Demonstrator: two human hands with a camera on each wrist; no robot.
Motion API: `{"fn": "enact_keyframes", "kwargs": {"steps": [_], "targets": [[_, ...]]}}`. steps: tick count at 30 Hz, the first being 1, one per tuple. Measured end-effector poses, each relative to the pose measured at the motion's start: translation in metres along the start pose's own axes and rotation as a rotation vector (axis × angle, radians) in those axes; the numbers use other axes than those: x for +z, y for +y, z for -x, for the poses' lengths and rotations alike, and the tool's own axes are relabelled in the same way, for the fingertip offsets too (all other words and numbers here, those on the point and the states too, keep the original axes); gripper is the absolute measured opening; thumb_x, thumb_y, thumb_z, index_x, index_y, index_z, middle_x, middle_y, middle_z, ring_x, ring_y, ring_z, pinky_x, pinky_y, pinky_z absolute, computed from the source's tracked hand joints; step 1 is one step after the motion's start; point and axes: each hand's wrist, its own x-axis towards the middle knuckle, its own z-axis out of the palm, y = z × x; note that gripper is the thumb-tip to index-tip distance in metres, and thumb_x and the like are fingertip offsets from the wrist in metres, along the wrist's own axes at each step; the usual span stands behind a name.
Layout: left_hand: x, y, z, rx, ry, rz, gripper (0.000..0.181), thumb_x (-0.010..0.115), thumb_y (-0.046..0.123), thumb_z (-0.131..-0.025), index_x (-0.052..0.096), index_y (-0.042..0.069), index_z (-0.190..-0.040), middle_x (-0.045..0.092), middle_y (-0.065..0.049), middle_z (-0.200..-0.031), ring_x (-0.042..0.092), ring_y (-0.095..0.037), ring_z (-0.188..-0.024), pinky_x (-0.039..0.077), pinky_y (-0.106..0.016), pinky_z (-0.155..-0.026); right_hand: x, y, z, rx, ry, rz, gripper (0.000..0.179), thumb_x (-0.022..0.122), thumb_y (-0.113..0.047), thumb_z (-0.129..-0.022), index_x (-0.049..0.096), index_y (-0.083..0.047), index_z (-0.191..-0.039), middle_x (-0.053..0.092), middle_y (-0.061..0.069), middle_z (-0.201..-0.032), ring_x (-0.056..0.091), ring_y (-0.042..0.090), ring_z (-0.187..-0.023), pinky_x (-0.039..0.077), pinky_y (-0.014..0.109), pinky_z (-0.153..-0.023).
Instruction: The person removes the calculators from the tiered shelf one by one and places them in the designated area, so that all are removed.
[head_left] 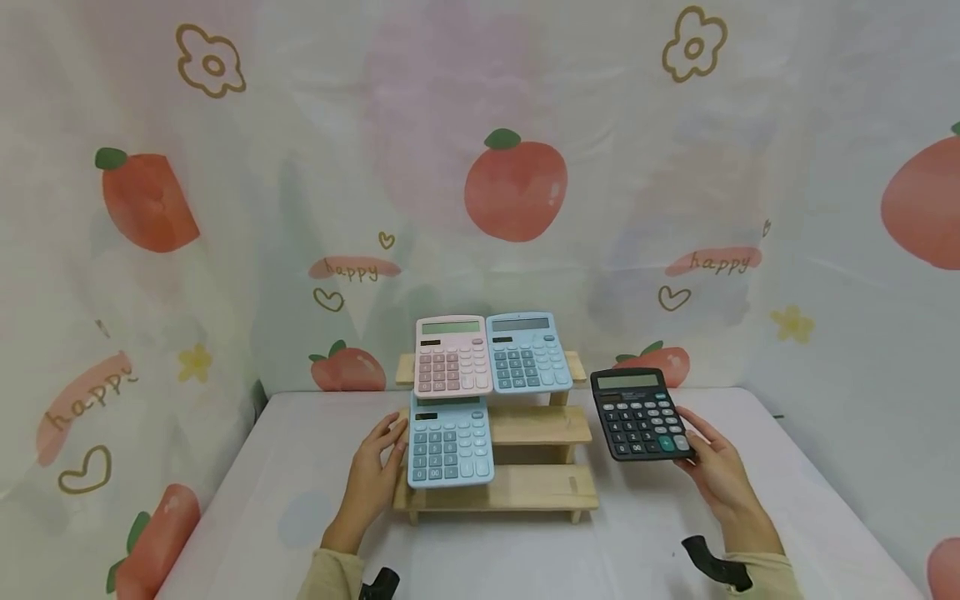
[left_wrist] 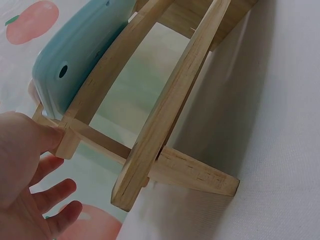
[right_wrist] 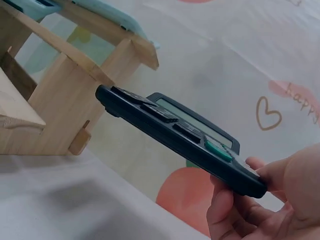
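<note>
My right hand (head_left: 716, 471) holds a black calculator (head_left: 637, 417) by its lower right corner, thumb on top and fingers beneath, in the air right of a wooden tiered stand (head_left: 540, 487). In the right wrist view the calculator (right_wrist: 185, 145) appears edge-on, tilted. My left hand (head_left: 371, 467) is at the stand's left side. The left wrist view shows its thumb (left_wrist: 47, 137) touching a shelf end and the other fingers spread below. Beside it, a blue calculator (head_left: 450, 446) leans on the middle tier. A pink calculator (head_left: 453, 358) and another blue calculator (head_left: 528, 354) stand on the top tier.
The stand rests on a white-covered table (head_left: 495, 558). Behind and on both sides hangs a pale cloth (head_left: 600, 108) printed with fruit, flowers and hearts. Black straps (head_left: 716, 567) are at both wrists.
</note>
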Motion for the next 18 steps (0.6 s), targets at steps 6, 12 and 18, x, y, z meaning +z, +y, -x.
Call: {"fn": "enact_keyframes", "kwargs": {"steps": [6, 12, 18], "targets": [[-0.001, 0.002, -0.001, 0.014, 0.007, -0.014, 0.039, 0.06, 0.005, -0.1, 0.059, -0.003, -0.138, 0.051, -0.018, -0.152, 0.049, -0.04, -0.141, 0.039, -0.058, -0.114, -0.002, 0.008, -0.004, 0.046, 0.015, 0.024, 0.054, 0.034, -0.024, -0.111, 0.023, -0.011, -0.162, 0.062, -0.032, -0.106, 0.06, -0.007, -0.093, 0.051, 0.018, -0.078], [-0.002, 0.004, 0.001, 0.016, -0.003, -0.014, 0.04, 0.06, 0.005, -0.1, 0.058, -0.002, -0.139, 0.05, -0.018, -0.153, 0.047, -0.04, -0.142, 0.038, -0.058, -0.114, -0.005, 0.018, -0.008, 0.11, 0.024, 0.059, 0.053, 0.033, -0.024, -0.111, 0.023, -0.014, -0.162, 0.061, -0.034, -0.103, 0.059, -0.007, -0.092, 0.05, 0.019, -0.08], [-0.001, 0.003, 0.0, 0.02, 0.004, -0.008, 0.039, 0.06, 0.005, -0.1, 0.059, -0.003, -0.138, 0.051, -0.019, -0.152, 0.047, -0.041, -0.142, 0.039, -0.059, -0.113, -0.007, 0.028, -0.011, 0.146, 0.01, 0.095, 0.051, 0.032, -0.021, -0.111, 0.026, -0.019, -0.162, 0.059, -0.032, -0.103, 0.058, -0.005, -0.091, 0.049, 0.02, -0.08]]}}
